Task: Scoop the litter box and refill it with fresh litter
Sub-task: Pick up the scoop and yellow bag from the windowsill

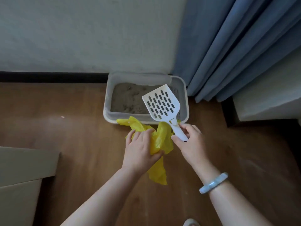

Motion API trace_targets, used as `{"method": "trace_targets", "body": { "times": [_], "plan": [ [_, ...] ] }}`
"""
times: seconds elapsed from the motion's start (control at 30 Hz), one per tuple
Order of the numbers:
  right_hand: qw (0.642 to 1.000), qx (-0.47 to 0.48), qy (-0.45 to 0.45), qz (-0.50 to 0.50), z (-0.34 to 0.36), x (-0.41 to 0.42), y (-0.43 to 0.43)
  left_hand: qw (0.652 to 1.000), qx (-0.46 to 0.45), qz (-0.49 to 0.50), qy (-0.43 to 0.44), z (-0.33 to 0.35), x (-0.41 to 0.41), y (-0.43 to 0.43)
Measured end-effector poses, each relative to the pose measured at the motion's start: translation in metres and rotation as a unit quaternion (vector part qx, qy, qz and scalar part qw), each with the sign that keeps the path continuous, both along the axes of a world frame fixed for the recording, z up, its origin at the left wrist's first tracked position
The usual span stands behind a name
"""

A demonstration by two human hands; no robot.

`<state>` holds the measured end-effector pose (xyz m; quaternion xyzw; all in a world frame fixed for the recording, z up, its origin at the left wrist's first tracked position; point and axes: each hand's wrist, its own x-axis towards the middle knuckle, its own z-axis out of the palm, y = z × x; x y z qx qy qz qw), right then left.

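We start with the litter box (107, 101), a pale plastic tray on the wooden floor (81, 128), its far side against the wall (81, 30) and a blue curtain (228, 46) hanging just beside its far right corner. The sandy litter (127, 100) inside looks lumpy and uneven, so we judge no scooping has begun. Above the box's near right part we hold a white slotted scoop (161, 103); our right hand (189, 141) has its fingers (176, 139) wrapped round the handle near its end, blade raised and empty. The scoop looks stiff and light, so that grip low on the handle should steer it well, though we would slide up a little for leverage in damp clumps. At the box's near edge our left hand (141, 147) is clenched on a yellow plastic bag (162, 141), which is thin, limp and slippery; we would take it by the rim and spread the mouth before tipping anything in. A pale bangle (213, 182) circles the right wrist, and a cardboard box (24, 176) sits well to the near left of the litter box
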<state>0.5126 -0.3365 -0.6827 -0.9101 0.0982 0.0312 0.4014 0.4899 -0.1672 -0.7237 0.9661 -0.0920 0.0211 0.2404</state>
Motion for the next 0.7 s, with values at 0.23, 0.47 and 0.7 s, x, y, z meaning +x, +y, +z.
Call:
{"method": "trace_targets", "body": {
  "times": [0.23, 0.47, 0.7],
  "plan": [
    [0.999, -0.018, -0.042, 0.010, -0.079, 0.042, 0.004, 0.999, -0.027, -0.033, -0.006, -0.087, 0.020, 0.016],
    [0.995, -0.021, -0.052, 0.076, -0.127, 0.078, 0.016, 0.995, -0.062, -0.064, -0.036, -0.140, 0.038, 0.014],
    [0.997, -0.023, -0.036, 0.068, -0.149, 0.091, 0.008, 0.991, -0.127, -0.035, 0.035, -0.158, 0.054, 0.013]
  ]
}}
